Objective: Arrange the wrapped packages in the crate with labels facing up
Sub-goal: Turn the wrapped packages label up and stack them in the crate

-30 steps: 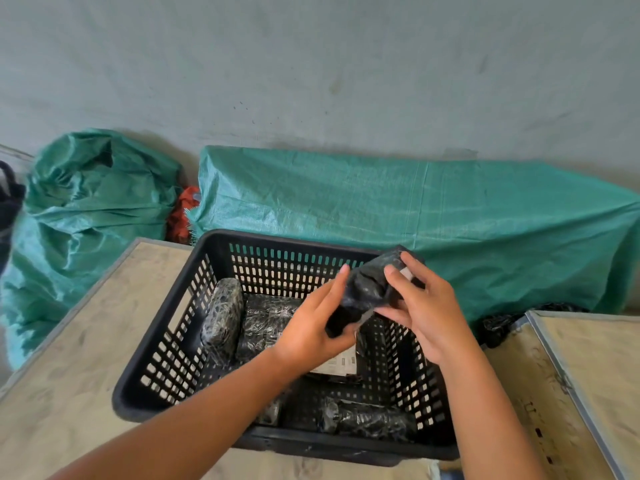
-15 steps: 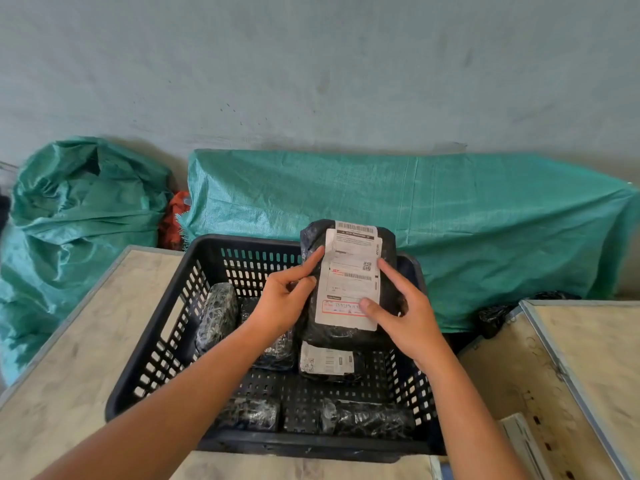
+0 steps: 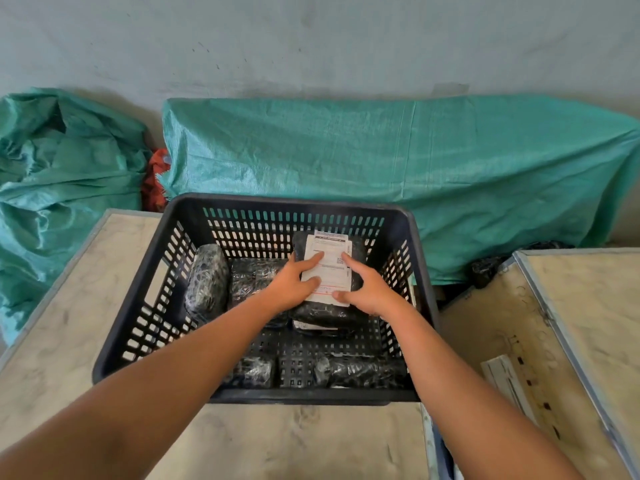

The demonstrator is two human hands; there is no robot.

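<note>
A black slatted crate (image 3: 291,202) stands on a pale wooden table (image 3: 62,317). At its back right lies a black wrapped package with a white shipping label (image 3: 330,268) facing up, resting on another labelled package (image 3: 317,325). My left hand (image 3: 292,284) and my right hand (image 3: 369,291) both grip this top package, fingers on the label. Unlabelled-side black packages sit around it: one on edge at the left (image 3: 206,282), one beside it (image 3: 254,275), two along the front wall (image 3: 254,370) (image 3: 360,370).
Green woven sacks (image 3: 381,161) (image 3: 59,161) lie against the grey wall behind the crate, with a red cloth (image 3: 154,181) between them. A second wooden surface with a metal edge (image 3: 571,323) adjoins on the right. A black bag (image 3: 485,268) sits behind it.
The package was turned so its label faces up, then lowered from above the crate's rim down into the back right of the crate. Both hands went down with it.
</note>
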